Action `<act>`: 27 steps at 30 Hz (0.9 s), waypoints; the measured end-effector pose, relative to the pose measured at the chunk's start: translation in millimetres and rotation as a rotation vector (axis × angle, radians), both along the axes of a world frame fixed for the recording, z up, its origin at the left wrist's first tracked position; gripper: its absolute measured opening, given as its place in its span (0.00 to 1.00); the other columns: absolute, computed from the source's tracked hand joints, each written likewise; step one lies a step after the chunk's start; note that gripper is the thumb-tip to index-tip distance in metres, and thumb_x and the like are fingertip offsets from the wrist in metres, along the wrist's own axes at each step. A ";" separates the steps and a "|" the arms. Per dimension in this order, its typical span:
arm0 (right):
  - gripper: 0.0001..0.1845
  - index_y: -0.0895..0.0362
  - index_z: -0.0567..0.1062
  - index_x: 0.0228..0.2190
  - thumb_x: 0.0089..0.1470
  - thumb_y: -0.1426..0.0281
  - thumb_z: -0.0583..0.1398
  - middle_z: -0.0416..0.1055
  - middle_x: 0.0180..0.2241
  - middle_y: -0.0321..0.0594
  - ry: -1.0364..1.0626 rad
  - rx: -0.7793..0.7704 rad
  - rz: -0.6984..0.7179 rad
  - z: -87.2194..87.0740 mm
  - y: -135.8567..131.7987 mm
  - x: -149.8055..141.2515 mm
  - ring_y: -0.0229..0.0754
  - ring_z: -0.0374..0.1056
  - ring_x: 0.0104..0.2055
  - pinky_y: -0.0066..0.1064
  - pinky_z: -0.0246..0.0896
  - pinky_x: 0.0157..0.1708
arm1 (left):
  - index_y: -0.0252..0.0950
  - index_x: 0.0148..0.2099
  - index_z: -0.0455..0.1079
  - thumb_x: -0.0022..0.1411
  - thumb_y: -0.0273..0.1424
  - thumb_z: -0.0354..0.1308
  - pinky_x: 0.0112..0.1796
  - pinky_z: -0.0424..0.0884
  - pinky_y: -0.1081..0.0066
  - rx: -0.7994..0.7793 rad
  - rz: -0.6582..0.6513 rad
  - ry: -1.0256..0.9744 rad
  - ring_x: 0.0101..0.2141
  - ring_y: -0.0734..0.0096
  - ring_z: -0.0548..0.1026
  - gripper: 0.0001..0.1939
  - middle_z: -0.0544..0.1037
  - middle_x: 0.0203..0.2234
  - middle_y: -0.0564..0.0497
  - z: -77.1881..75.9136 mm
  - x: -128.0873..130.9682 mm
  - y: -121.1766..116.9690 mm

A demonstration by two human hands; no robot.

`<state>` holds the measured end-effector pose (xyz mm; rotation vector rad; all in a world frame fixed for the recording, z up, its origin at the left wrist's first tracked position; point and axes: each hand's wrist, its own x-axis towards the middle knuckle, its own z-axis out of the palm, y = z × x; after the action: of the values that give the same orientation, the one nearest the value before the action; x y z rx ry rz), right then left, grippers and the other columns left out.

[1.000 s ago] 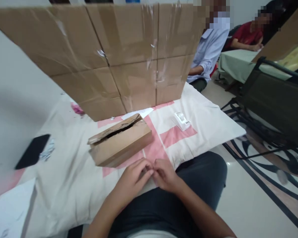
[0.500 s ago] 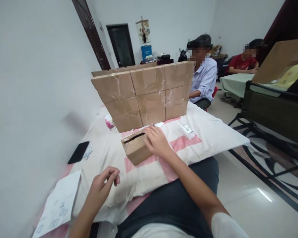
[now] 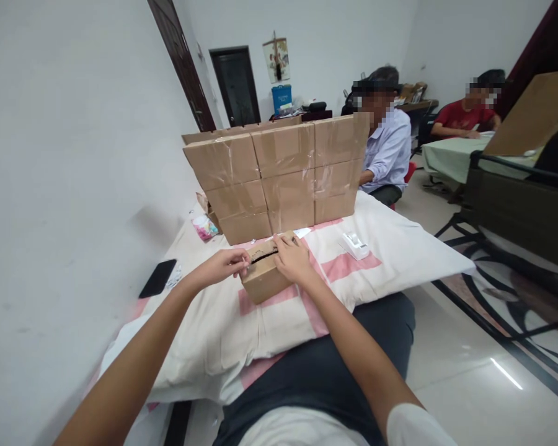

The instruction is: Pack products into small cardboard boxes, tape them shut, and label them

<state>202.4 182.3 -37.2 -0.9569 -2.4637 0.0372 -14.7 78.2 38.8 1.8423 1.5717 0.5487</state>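
Note:
A small brown cardboard box point(image 3: 266, 282) lies on the cloth-covered table in front of me, with a dark open slit between its top flaps. At the box's left end, my left hand point(image 3: 232, 263) is closed, with thumb and fingertips pinched together. What sits between them is too small to make out. Across the right part of the top lies my right hand point(image 3: 292, 257), open, its fingers stretched over the flaps by the slit. A white tape dispenser point(image 3: 354, 245) rests to the right of the box.
Behind the box stands a wall of taped cartons point(image 3: 288, 179). A black phone point(image 3: 158, 279) and a pink-and-white packet point(image 3: 204, 228) lie to the left, near the white wall. One person point(image 3: 388, 145) sits beyond the cartons, and another point(image 3: 462, 118) at a green-covered table point(image 3: 451, 152).
My left hand has moved forward and right from above the cloth to the box's left end, its fingertips now pinched. My right hand stays on the box. The view has shifted slightly.

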 end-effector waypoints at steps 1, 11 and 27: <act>0.33 0.72 0.58 0.68 0.67 0.70 0.49 0.71 0.61 0.60 0.009 0.001 -0.013 -0.4 0.4 -0.2 0.51 0.62 0.67 0.47 0.40 0.70 | 0.37 0.40 0.69 0.63 0.48 0.57 0.33 0.71 0.70 -0.018 -0.021 0.008 0.30 0.67 0.76 0.18 0.81 0.30 0.49 1.1 2.8 9.9; 0.33 0.70 0.58 0.68 0.65 0.69 0.51 0.72 0.60 0.58 0.086 -0.013 -0.033 -6.5 2.5 -0.7 0.50 0.64 0.65 0.43 0.41 0.70 | 0.36 0.41 0.72 0.59 0.51 0.61 0.28 0.65 0.74 -0.163 -0.242 0.072 0.25 0.72 0.70 0.22 0.79 0.26 0.50 -7.1 6.3 88.1; 0.34 0.68 0.60 0.67 0.62 0.71 0.54 0.72 0.60 0.55 0.148 -0.069 -0.034 -4.0 1.5 -1.8 0.49 0.65 0.64 0.42 0.45 0.69 | 0.39 0.46 0.75 0.59 0.44 0.59 0.41 0.66 0.71 0.020 -0.244 0.352 0.37 0.65 0.76 0.18 0.81 0.35 0.52 -6.9 22.5 93.6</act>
<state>200.6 183.8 -41.2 -0.9883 -2.3231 0.1766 7.9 171.8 31.9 2.1966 1.5265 0.1336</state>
